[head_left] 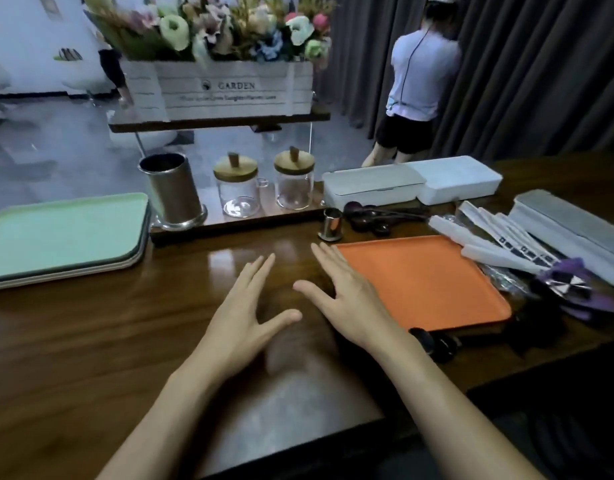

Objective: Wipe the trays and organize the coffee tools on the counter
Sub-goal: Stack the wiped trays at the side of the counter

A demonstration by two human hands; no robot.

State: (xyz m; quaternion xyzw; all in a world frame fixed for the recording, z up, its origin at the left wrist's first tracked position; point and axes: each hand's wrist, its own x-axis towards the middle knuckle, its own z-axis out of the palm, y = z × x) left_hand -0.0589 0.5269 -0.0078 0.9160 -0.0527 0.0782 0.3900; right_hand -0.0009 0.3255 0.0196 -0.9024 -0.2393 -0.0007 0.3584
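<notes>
the orange tray (437, 278) lies flat on the desk (91, 341) at centre right of the frame, set apart from the stack of green trays (63, 233) at the left edge, likely because it is the one pulled out for wiping while the stack waits. the coffee tools sit loose and unsorted around it: a small metal cup (331, 224) just past its far left corner, black spoons (378, 213) beside that, and paper-wrapped packets (499, 244) spilling along its right side. a tall metal canister (172, 190) and 2 glass jars (236, 190) stand in a row on a wooden stand in the upper middle, seemingly their tidy home. both hands hover low in the centre with nothing in them. the left hand (245, 306) has its grip wide open, fingers straight and thumb spread, over bare desk. the right hand (347, 299) is just as open, its fingers (328, 263) lying along the tray's left edge; whether they touch it i cannot tell. no cloth shows anywhere, so i judge the wiping has not begun
</notes>
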